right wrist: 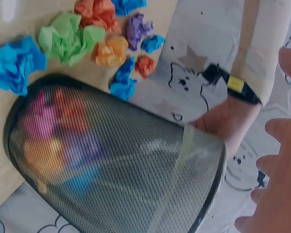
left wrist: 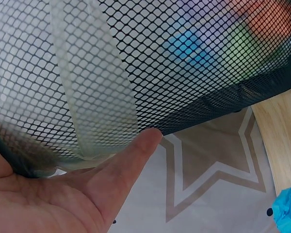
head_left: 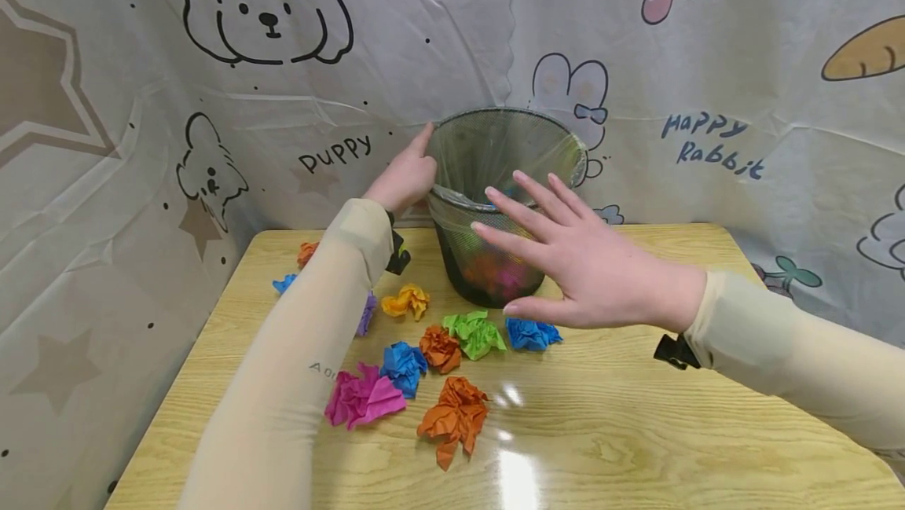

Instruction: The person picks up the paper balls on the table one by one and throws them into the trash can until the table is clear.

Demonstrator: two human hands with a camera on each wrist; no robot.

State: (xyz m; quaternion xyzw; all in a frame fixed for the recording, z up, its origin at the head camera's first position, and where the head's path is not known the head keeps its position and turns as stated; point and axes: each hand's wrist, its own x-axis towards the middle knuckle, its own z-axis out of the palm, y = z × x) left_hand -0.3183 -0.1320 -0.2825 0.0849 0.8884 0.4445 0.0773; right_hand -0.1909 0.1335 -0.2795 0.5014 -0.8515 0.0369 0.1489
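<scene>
I have my left grip (head_left: 406, 178) pinching the bin (head_left: 456, 241) at its top, by the bench's (head_left: 636, 416) far edge, probably to steady it. My right grip (head_left: 576, 255) is empty, spread wide; loose crumpled papers (head_left: 474, 335) lie mostly toward the left edge.

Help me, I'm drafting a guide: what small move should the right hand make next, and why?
Probably lower the right hand toward the blue crumpled paper beside the mesh wastebasket: the hand is spread and empty, that loose paper lies closest, and the left hand touches the rim.
</scene>
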